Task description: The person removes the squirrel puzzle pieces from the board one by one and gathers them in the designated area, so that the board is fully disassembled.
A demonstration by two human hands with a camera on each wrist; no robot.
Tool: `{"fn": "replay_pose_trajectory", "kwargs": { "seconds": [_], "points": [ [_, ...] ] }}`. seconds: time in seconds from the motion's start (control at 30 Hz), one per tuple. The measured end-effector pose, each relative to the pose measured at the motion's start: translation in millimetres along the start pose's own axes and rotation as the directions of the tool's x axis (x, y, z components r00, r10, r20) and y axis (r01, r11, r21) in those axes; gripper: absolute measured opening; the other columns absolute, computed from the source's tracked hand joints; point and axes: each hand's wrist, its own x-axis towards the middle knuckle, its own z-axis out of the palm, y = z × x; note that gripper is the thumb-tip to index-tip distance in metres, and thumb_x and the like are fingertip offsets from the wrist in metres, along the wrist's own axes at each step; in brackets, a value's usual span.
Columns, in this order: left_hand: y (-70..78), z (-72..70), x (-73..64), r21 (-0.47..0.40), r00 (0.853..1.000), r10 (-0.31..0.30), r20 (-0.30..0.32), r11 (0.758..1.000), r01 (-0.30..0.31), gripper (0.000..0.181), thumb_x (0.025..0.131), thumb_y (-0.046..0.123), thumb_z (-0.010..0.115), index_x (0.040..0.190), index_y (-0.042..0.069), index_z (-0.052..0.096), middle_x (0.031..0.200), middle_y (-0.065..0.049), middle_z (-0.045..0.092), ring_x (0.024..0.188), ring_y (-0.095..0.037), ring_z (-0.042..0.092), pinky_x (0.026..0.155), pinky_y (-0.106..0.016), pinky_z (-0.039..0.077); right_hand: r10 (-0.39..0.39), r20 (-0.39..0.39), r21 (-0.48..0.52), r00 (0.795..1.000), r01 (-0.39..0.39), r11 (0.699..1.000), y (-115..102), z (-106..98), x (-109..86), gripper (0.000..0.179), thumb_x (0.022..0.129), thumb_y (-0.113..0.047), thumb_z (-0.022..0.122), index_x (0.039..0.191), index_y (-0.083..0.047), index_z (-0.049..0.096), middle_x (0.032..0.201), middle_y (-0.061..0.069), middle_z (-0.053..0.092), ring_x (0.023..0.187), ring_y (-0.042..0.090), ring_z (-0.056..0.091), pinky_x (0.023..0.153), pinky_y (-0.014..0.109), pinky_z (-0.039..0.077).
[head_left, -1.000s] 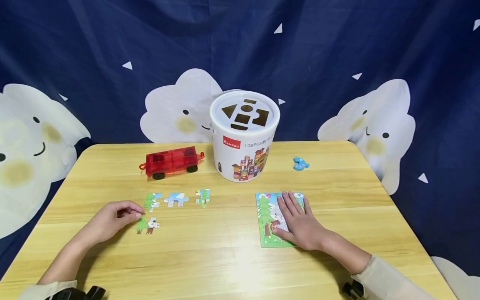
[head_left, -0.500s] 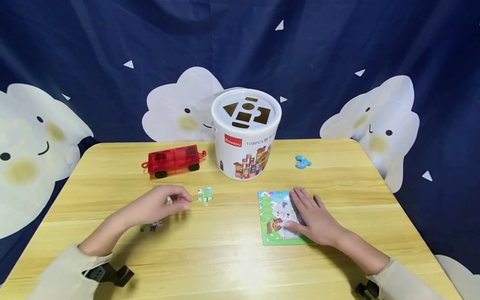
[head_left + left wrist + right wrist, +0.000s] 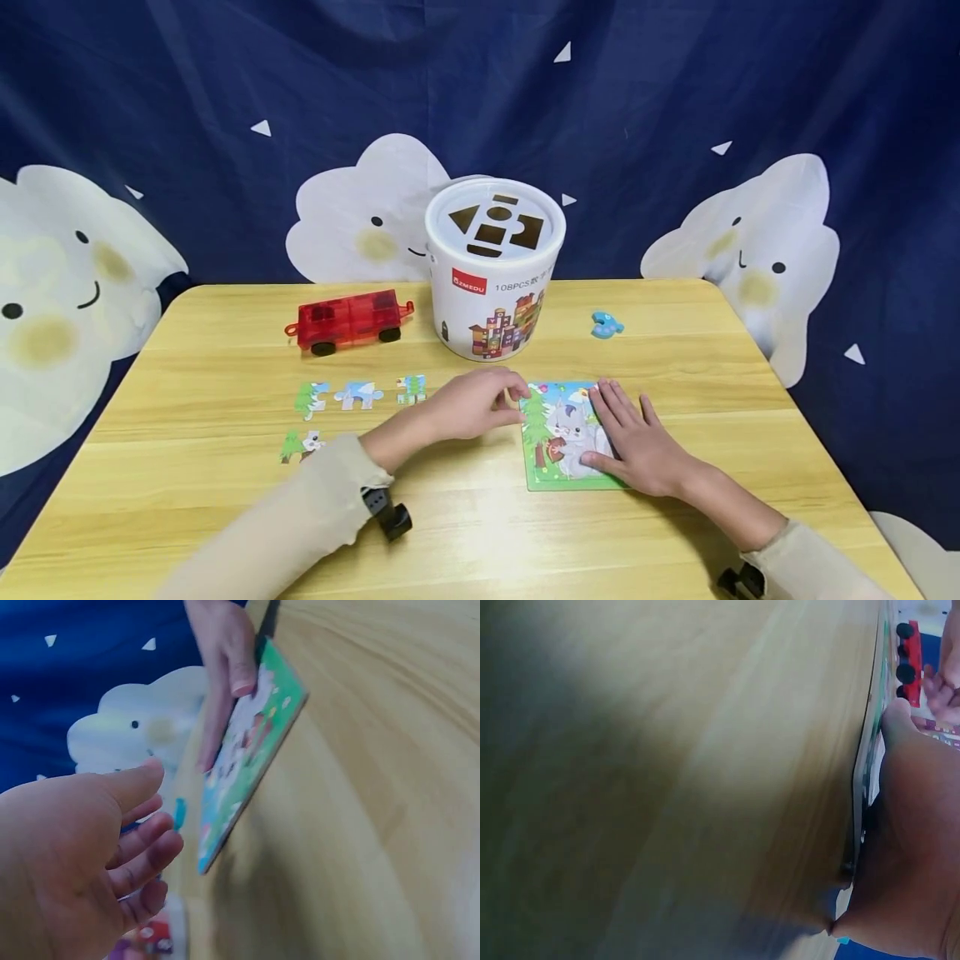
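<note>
My left hand (image 3: pixel 480 407) hovers at the left edge of the puzzle board (image 3: pixel 540 454), which carries a grey squirrel-like animal and green trees. In the left wrist view nothing shows between the loosely bent fingers of the left hand (image 3: pixel 82 855), and they are apart from the board (image 3: pixel 262 750). My right hand (image 3: pixel 645 442) rests on the board's right part with straight fingers and covers some of the picture. To the left lie loose jigsaw pieces: a tree piece (image 3: pixel 310 400), a blue piece (image 3: pixel 358 395), another tree piece (image 3: pixel 411 389) and one (image 3: pixel 291 447) partly behind the left sleeve.
A white block bucket (image 3: pixel 491 283) with shaped holes in its lid stands at the back middle. Left of it is a red toy wagon (image 3: pixel 348 321). A small blue toy (image 3: pixel 606 325) lies at the back right, before a dark blue curtain (image 3: pixel 637 100) with clouds.
My left hand has swept right from the loose jigsaw pieces to the board. My right hand has slid slightly right, uncovering more of the animal. The loose pieces stay where they were.
</note>
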Motion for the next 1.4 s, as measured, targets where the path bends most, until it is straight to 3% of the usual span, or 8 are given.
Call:
{"fn": "replay_pose_trajectory", "kwargs": {
  "seconds": [0.17, 0.37, 0.5, 0.77, 1.23, 1.4],
  "points": [
    [7.4, 25.3, 20.7, 0.092, 1.000, -0.012, -0.014, 0.996, 0.013, 0.029, 0.097, 0.029, 0.073, 0.121, 0.014, 0.071, 0.110, 0.001, 0.067, 0.091, -0.010, 0.060, 0.081, -0.026, 0.051, -0.014, -0.021, 0.009, 1.000, 0.014, 1.000, -0.3, 1.7, -0.4, 0.091, 0.100, -0.055, 0.056, 0.162, -0.002, 0.015, 0.167, 0.024, 0.008, 0.154, 0.043, 0.006, 0.114, 0.072, 0.005],
    [17.4, 52.8, 37.9, 0.216, 0.998, -0.024, -0.051, 0.976, 0.034, 0.029, 0.094, 0.034, 0.075, 0.118, 0.017, 0.074, 0.114, 0.006, 0.068, 0.105, -0.009, 0.063, 0.090, -0.026, 0.051, -0.035, -0.041, 0.005, 0.999, 0.035, 0.999, 1.4, 4.5, -1.1, 0.088, 0.101, -0.055, 0.055, 0.162, -0.005, 0.017, 0.167, 0.024, 0.008, 0.154, 0.042, 0.004, 0.114, 0.073, 0.003],
    [19.5, 63.8, 45.8, 0.264, 0.995, -0.050, -0.088, 0.962, 0.071, 0.024, 0.093, 0.032, 0.077, 0.111, 0.018, 0.075, 0.104, 0.006, 0.066, 0.095, -0.009, 0.063, 0.082, -0.025, 0.052, -0.030, -0.040, 0.006, 0.999, 0.030, 1.000, 0.6, 4.6, -0.4, 0.087, 0.101, -0.055, 0.055, 0.162, -0.006, 0.018, 0.167, 0.024, 0.008, 0.154, 0.042, 0.004, 0.114, 0.073, 0.003],
    [16.3, 74.3, 51.6, 0.249, 0.984, -0.078, -0.162, 0.961, 0.118, 0.019, 0.091, 0.032, 0.078, 0.102, 0.017, 0.074, 0.093, 0.006, 0.063, 0.084, -0.009, 0.060, 0.073, -0.023, 0.050, -0.004, -0.013, 0.001, 1.000, 0.004, 1.000, -1.9, 3.3, 0.0, 0.087, 0.101, -0.055, 0.054, 0.162, -0.006, 0.018, 0.168, 0.023, 0.007, 0.154, 0.042, 0.004, 0.114, 0.072, 0.004],
    [9.6, 83.5, 48.9, 0.252, 0.978, -0.025, -0.206, 0.965, 0.078, 0.018, 0.098, 0.032, 0.070, 0.106, 0.017, 0.073, 0.103, 0.006, 0.065, 0.095, -0.009, 0.060, 0.086, -0.025, 0.049, 0.010, 0.009, -0.004, 1.000, -0.010, 1.000, -1.7, 1.6, 0.8, 0.087, 0.102, -0.055, 0.053, 0.162, -0.005, 0.016, 0.168, 0.022, 0.005, 0.154, 0.042, 0.002, 0.115, 0.071, 0.002],
    [10.6, 85.8, 47.8, 0.298, 0.976, -0.008, -0.217, 0.952, 0.074, 0.018, 0.100, 0.031, 0.067, 0.107, 0.016, 0.072, 0.103, 0.006, 0.064, 0.097, -0.010, 0.059, 0.088, -0.026, 0.047, 0.007, 0.010, -0.001, 1.000, -0.007, 1.000, -1.5, 2.3, 1.2, 0.087, 0.102, -0.055, 0.053, 0.163, -0.006, 0.016, 0.168, 0.022, 0.004, 0.154, 0.042, 0.002, 0.115, 0.071, 0.002]
  ]
}}
